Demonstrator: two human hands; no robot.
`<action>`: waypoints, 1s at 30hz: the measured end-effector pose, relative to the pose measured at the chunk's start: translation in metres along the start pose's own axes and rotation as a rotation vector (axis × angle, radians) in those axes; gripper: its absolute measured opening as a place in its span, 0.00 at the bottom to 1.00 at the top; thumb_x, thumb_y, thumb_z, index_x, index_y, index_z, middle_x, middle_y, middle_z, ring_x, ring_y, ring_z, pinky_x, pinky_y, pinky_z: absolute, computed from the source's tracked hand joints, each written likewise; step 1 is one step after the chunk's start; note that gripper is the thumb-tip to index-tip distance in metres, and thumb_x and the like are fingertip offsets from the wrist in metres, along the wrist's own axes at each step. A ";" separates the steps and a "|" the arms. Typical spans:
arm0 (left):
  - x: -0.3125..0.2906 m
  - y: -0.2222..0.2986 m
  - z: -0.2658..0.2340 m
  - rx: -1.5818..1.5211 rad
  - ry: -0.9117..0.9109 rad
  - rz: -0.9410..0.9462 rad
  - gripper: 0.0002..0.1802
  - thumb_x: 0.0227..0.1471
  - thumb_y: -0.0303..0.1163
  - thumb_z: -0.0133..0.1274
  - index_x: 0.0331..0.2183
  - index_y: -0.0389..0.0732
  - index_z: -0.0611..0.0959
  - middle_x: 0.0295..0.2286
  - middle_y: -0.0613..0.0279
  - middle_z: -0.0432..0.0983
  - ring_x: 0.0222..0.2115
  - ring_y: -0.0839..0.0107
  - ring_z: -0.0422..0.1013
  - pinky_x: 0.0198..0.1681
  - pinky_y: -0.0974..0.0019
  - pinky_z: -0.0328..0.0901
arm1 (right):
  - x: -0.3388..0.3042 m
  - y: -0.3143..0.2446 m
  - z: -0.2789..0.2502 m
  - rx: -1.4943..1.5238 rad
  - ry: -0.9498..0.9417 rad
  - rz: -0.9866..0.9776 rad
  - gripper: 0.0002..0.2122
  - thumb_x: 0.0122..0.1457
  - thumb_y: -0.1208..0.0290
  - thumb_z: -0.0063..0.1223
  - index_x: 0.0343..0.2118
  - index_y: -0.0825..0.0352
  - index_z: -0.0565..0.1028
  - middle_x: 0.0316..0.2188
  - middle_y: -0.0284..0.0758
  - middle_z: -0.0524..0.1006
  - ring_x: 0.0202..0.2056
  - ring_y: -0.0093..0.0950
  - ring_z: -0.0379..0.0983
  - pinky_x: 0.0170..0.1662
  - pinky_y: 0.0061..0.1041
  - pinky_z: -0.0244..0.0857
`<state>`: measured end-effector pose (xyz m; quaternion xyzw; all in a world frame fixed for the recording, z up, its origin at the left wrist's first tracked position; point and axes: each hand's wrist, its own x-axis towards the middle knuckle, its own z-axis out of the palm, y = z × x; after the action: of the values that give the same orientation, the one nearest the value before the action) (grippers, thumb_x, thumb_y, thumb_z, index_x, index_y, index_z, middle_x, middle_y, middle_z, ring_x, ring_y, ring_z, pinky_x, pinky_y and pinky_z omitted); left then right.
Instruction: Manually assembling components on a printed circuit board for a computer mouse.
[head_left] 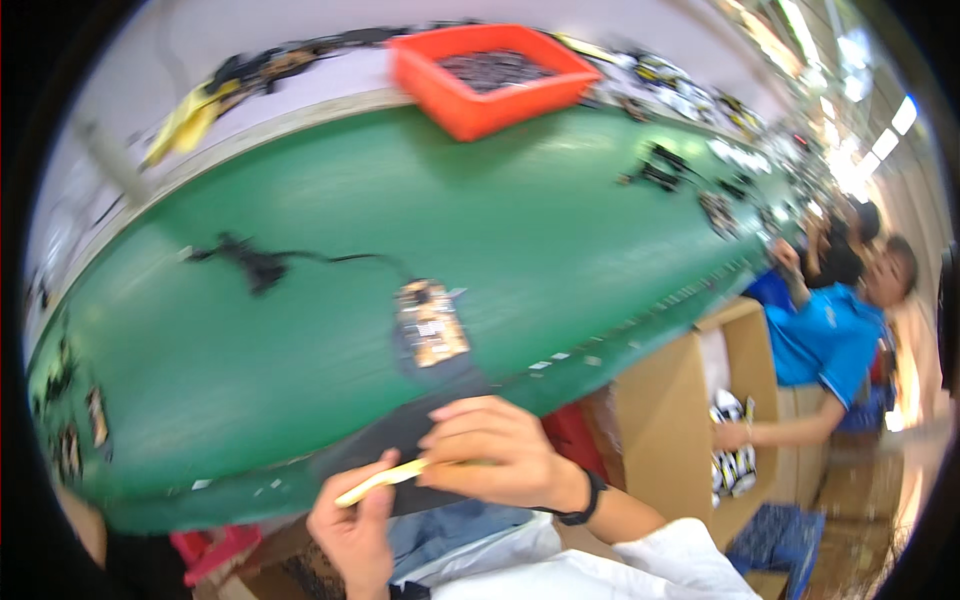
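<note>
Between my two hands, at the belt's near edge, is a slim yellow stick-like piece (382, 483), slightly blurred. My left hand (350, 530) pinches it between thumb and finger. My right hand (495, 455), with a black band at the wrist, has its fingers curled around the other end, partly covering it. Under and beyond my hands lies a dark grey mat (385, 430). A small circuit board (430, 325) rests at the mat's far end, its parts shining. From it a black cable (345, 257) runs left to a bundled coil on the green belt.
An orange-red bin (470, 110) of small dark parts stands at the belt's (250, 350) far side. More boards and cables (660, 170) lie right and far left. On the right, a person in a blue shirt (825, 335) reaches into a cardboard box (655, 420).
</note>
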<state>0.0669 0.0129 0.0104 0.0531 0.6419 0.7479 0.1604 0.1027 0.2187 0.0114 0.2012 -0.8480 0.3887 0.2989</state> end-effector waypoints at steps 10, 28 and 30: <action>-0.005 -0.012 -0.014 0.154 -0.037 0.029 0.17 0.63 0.35 0.56 0.42 0.28 0.81 0.40 0.53 0.80 0.38 0.68 0.74 0.48 0.64 0.67 | -0.004 -0.013 0.004 -0.034 0.134 0.063 0.10 0.54 0.72 0.60 0.38 0.69 0.74 0.41 0.36 0.75 0.47 0.37 0.73 0.54 0.40 0.68; -0.005 0.014 -0.011 0.159 -0.250 -0.183 0.11 0.66 0.30 0.50 0.44 0.33 0.78 0.49 0.43 0.77 0.52 0.61 0.73 0.58 0.62 0.64 | 0.047 0.040 -0.059 0.323 0.134 0.885 0.18 0.61 0.84 0.57 0.51 0.67 0.63 0.36 0.34 0.76 0.38 0.19 0.73 0.43 0.22 0.69; -0.007 0.013 -0.012 0.123 -0.270 -0.182 0.09 0.65 0.27 0.50 0.45 0.33 0.78 0.51 0.43 0.75 0.53 0.62 0.72 0.59 0.63 0.63 | 0.054 0.045 -0.054 0.253 0.047 0.920 0.20 0.61 0.83 0.58 0.52 0.68 0.62 0.35 0.33 0.77 0.37 0.18 0.74 0.42 0.20 0.69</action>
<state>0.0675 -0.0024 0.0220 0.1045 0.6610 0.6758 0.3089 0.0562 0.2829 0.0510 -0.1691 -0.7880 0.5854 0.0879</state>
